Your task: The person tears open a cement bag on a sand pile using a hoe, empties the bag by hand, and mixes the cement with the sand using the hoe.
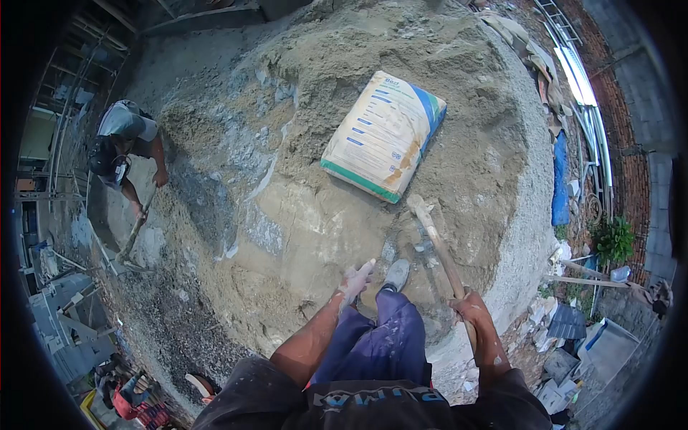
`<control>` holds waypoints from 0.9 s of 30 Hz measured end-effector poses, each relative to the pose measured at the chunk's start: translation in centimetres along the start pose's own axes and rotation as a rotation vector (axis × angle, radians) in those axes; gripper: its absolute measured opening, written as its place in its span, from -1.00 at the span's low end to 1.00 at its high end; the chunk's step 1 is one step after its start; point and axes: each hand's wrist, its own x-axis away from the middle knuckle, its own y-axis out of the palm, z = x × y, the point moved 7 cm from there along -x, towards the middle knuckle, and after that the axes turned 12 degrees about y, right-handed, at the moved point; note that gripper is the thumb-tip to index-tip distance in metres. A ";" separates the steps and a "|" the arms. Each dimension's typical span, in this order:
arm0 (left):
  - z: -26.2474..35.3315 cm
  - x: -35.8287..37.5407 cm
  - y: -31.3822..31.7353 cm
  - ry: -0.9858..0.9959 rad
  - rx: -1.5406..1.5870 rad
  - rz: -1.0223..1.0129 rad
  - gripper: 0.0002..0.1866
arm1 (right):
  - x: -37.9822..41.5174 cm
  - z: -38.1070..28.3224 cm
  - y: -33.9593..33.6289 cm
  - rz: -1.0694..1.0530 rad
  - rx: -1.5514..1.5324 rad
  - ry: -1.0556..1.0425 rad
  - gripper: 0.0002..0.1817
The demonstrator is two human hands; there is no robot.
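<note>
My right hand (469,308) is wrapped around the wooden handle of a hoe (446,252). The hoe's pale, dust-coated head end rests on the sand beside the lower right corner of a full cement bag (383,136); its blade is hard to make out. That bag lies flat on the sand heap, white with blue and green bands and a brown stain. Dusted with grey powder, my left hand (356,279) hangs in front of my left thigh, fingers stretched out and holding nothing. A dusty shoe (397,274) shows just right of it.
At the left, a bent-over co-worker (122,143) grips another hoe (136,233) at the sand heap's edge. Grey powder (265,233) streaks the sand heap (459,50). Rubble and plastic containers (605,347) lie at right, near a brick wall (631,165).
</note>
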 end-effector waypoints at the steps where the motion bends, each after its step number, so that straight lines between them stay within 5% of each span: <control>1: 2.0 -1.6 2.9 0.033 0.035 -0.055 -0.31 | 0.1 -1.5 -1.3 0.068 -0.048 -0.130 -0.42; 3: 2.8 2.3 6.4 -0.024 0.080 -0.079 -0.34 | 3.1 -0.3 0.9 0.061 -0.068 -0.231 -0.41; 6: 11.5 -3.8 16.1 0.199 0.110 -0.184 -0.37 | 0.5 -2.9 -3.1 0.270 -0.029 -0.299 -0.38; 12: 23.6 -9.7 22.4 0.433 0.170 0.114 -0.47 | -3.5 -9.7 -8.4 0.400 0.031 -0.295 -0.22; 17: 32.1 -15.6 23.6 0.607 0.205 0.220 -0.57 | -12.0 -18.0 -14.1 0.554 -0.043 -0.465 -0.29; 23: 41.1 -11.0 19.9 0.686 0.170 0.335 -0.60 | -12.3 -22.8 -15.7 0.566 -0.049 -0.795 -0.48; 27: 47.4 -6.5 15.3 1.041 0.341 0.535 -0.68 | -8.7 -34.0 -16.3 0.465 -0.107 -1.096 -0.58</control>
